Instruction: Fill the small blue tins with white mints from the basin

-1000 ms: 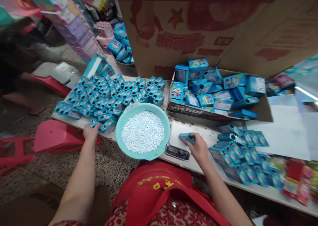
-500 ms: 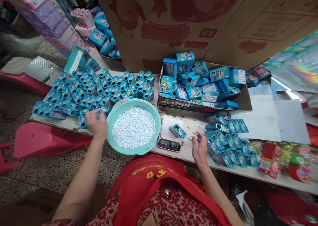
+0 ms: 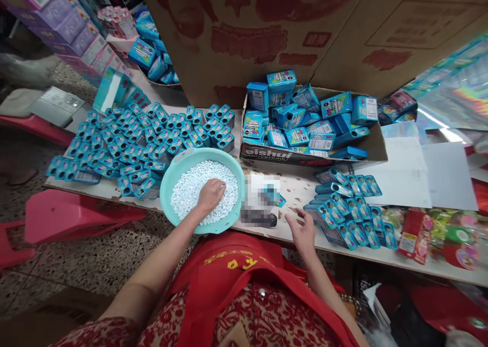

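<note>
My left hand (image 3: 211, 195) is down in the turquoise plastic basin (image 3: 165, 197), its fingers curled together on the small white candies (image 3: 186, 189) that fill it. Fingers of my right hand (image 3: 302, 230) are apart, and nothing is in them. It hovers over the table edge, between the small digital scale (image 3: 253, 197) and a group of blue candy boxes (image 3: 356, 217). On the scale lies one blue box (image 3: 281, 200) with a round opening. That spot is pixelated, so the scale's display cannot be read.
Many upright blue boxes (image 3: 129, 138) with round holes crowd the table's left. Behind the scale, an open carton (image 3: 274, 156) holds more boxes. A large cardboard box (image 3: 290, 37) walls the back. White sheets (image 3: 404, 179) and bagged goods (image 3: 450, 240) lie right; a pink stool (image 3: 57, 215) stands left.
My left hand has moved right, from the boxes beside the basin into the white candies, and its fingers have closed. My right hand has shifted slightly left, staying open.
</note>
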Motion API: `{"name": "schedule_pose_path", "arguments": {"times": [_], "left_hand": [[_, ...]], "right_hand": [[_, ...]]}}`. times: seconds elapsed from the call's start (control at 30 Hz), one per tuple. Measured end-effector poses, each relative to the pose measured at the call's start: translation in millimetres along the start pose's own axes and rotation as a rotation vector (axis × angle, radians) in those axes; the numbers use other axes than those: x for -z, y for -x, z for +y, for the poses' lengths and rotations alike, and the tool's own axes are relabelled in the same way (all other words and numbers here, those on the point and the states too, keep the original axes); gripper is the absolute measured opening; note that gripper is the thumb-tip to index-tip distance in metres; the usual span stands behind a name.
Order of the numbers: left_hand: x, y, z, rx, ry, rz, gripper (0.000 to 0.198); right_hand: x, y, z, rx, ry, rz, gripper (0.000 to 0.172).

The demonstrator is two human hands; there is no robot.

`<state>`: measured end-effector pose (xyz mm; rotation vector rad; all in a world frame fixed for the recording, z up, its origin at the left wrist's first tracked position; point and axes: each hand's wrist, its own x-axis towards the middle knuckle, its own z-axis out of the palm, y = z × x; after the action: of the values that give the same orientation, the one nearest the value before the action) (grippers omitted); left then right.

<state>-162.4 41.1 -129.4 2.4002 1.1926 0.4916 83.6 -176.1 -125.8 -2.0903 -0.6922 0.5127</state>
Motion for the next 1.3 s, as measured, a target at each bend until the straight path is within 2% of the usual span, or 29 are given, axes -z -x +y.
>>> {"name": "schedule_pose_path", "arguments": {"times": [0.17, 0.33, 0.43, 0.53, 0.63, 0.7, 0.73, 0.8, 0.87, 0.93, 1.0, 1.13, 1.2, 1.23, 1.3], "left_hand": [[7.5, 6.3, -6.9, 0.091, -0.004, 0.000, 0.019], [4.3, 13.9, -3.3, 0.103, 0.005, -0.011, 0.019], [-0.6, 18.2, 1.8, 0.083, -0.016, -0.028, 0.019], [2.8, 20.0, 12.6, 0.100, 0.026, -0.015, 0.020], [23.7, 16.5, 33.3, 0.078, 0.168, 0.038, 0.041], [45.4, 11.6, 50.2, -0.052, 0.277, 0.041, 0.061], [57.1, 9.1, 58.0, -0.136, 0.315, 0.018, 0.063], [80.3, 6.7, 68.9, -0.239, 0.357, -0.062, 0.052], [103.4, 10.6, 69.6, -0.164, 0.363, -0.044, 0.040], [128.3, 22.9, 56.6, 0.070, 0.336, 0.091, 0.038], [156.1, 43.2, 29.2, 0.364, 0.256, 0.279, 0.039], [210.1, 89.8, -55.6, 0.854, -0.133, 0.753, 0.039], [225.1, 101.3, -98.3, 1.052, -0.235, 0.816, 0.035], [227.0, 100.7, -115.6, 1.109, -0.235, 0.813, 0.032], [218.1, 84.9, -136.8, 0.953, -0.210, 0.806, 0.027]], "right_hand": [[-24.3, -17.1, -14.2, 0.141, 0.013, -0.084, 0.061], [-44.6, -34.4, -19.3, 0.201, 0.023, -0.099, 0.048], [-43.9, -37.9, -22.7, 0.175, -0.013, -0.103, 0.051], [-32.3, -36.4, -41.9, 0.227, 0.008, -0.095, 0.047], [-21.5, -31.7, -81.1, 0.397, 0.044, -0.122, 0.038], [-22.6, -27.1, -111.4, 0.546, 0.047, -0.199, 0.034], [-26.4, -24.2, -125.4, 0.618, 0.036, -0.272, 0.032], [-39.0, -17.7, -148.2, 0.706, -0.017, -0.416, 0.032], [-52.7, -11.8, -161.2, 0.691, -0.096, -0.486, 0.041], [-59.6, -9.2, -162.5, 0.617, -0.148, -0.453, 0.052], [-55.1, -11.5, -151.5, 0.567, -0.117, -0.370, 0.053], [-21.9, -24.0, -98.7, 0.503, 0.082, -0.147, 0.047], [-4.9, -27.0, -65.8, 0.422, 0.173, -0.066, 0.051], [2.0, -26.5, -50.7, 0.373, 0.198, -0.035, 0.054], [12.2, -21.9, -25.8, 0.302, 0.219, -0.017, 0.055]]}}
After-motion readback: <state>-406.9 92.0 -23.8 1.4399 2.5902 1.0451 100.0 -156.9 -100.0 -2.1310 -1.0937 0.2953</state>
